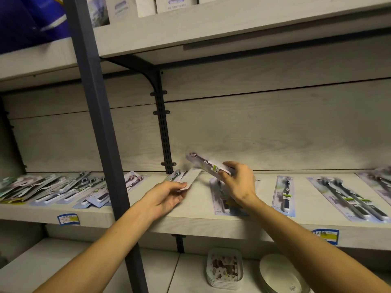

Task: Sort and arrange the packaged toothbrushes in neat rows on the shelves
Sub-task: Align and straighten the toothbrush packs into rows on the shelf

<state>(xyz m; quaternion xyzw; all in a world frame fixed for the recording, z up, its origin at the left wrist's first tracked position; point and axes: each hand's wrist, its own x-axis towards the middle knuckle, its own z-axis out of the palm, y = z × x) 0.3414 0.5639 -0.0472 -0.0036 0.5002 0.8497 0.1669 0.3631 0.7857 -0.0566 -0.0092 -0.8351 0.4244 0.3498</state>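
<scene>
Holding a flat white-carded toothbrush pack [208,166] pinched in our right hand [239,182] above the pale wooden shelf [196,206], we grip a second pale pack [186,180] with our left hand [167,197], probably to align both into rows.

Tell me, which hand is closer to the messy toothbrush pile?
Left. The left hand is just right of the messy toothbrush pile; the right hand is farther right.

A jumbled toothbrush pile [53,190] lies left on the shelf [194,227]; separate packs [284,195] lie right.
</scene>
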